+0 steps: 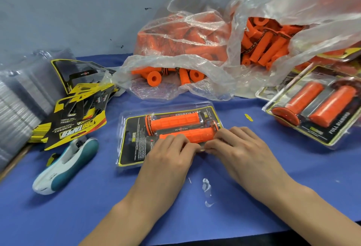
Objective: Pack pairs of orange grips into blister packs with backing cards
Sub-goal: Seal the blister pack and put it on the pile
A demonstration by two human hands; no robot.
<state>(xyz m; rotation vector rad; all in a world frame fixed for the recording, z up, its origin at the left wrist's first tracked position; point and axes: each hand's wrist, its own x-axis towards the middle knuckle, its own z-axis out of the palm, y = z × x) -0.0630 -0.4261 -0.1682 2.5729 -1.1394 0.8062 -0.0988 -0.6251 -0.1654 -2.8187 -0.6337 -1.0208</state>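
Blue cloth covers the table (293, 183), and a few clear plastic scraps (206, 186) lie near its front edge, between the two forearms. Just past them both hands are clenched on the blister pack (131, 144). The left hand (170, 154) and the right hand (241, 148) curl their fingers down over the pack's near long edge, fingertips almost meeting, thumbs hidden beneath.

The pack lies flat at the middle of the table with its black-and-yellow backing card (136, 128) inside and two orange grips side by side. The upper grip (173, 121) is fully visible; the lower grip (187, 134) is partly covered by the fingers.

Toward the left front corner lies a white and teal tape dispenser (66, 163). A small yellow scrap (248, 117) sits right of the pack.

Farther left a loose heap of spare cards (78, 109) fans out. Beside it, at the left edge, stands a stack of clear shells (17, 99), blurred. At the right edge lie finished packs (316, 107), the top one tilted — two grips sealed inside.

Along the far edge, against the grey wall, two crumpled clear plastic bags (195, 31) bulge with loose grips (261, 50), some spilling from the left bag's mouth.
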